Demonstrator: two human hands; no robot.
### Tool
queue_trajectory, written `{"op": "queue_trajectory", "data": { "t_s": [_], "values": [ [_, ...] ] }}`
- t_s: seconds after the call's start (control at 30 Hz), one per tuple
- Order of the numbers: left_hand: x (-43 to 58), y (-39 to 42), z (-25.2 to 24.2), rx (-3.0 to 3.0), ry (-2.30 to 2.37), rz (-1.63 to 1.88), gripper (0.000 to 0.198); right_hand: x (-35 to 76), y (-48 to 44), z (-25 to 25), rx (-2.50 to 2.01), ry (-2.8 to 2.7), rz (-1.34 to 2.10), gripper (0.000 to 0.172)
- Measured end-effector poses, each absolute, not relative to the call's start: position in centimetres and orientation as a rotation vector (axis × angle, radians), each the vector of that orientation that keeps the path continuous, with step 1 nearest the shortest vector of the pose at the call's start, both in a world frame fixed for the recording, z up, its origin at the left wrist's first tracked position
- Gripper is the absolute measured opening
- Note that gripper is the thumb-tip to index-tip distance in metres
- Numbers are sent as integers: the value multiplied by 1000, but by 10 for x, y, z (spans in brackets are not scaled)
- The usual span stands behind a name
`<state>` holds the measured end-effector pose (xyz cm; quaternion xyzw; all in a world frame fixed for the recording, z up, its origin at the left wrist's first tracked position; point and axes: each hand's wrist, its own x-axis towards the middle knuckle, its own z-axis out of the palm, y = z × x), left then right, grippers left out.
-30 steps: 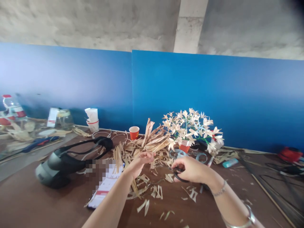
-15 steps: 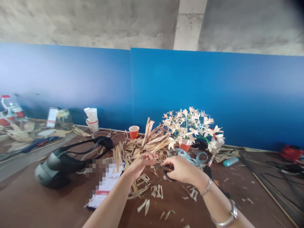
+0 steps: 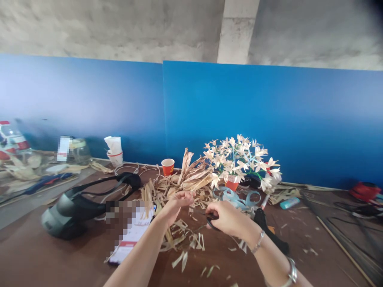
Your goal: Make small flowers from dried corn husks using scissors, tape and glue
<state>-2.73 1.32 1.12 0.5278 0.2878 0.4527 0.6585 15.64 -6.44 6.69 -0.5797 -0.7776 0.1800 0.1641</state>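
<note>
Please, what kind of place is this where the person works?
Probably a craft workshop: a brown worktable strewn with dried husk strips, a bunch of seemingly handmade pale flowers in a red cup, and black scissors in the right hand.

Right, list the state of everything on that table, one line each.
Left hand: pinching a thin dried husk strip.
Right hand: gripping black scissors, blades unclear.
Small orange paper cup: upright.
Cream husk-flower bouquet: standing in an orange cup.
Black headset: lying flat.
Black glue gun: lying down.
</note>
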Motion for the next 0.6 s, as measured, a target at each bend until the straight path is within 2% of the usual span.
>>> {"op": "queue_trajectory", "data": {
  "t_s": [0.37, 0.47, 0.6],
  "values": [
    [-17, 12, 10, 1141, 641, 1150, 20, 103, -80, 13, -1999, -2074, 272, 25],
    [-15, 8, 13, 1170, 628, 1088, 19, 101, -76, 4, -1919, -1996, 365, 27],
    [-14, 5, 15, 1224, 605, 1010, 20, 116, -67, 3, -1666, -1878, 708, 39]
  ]
}}
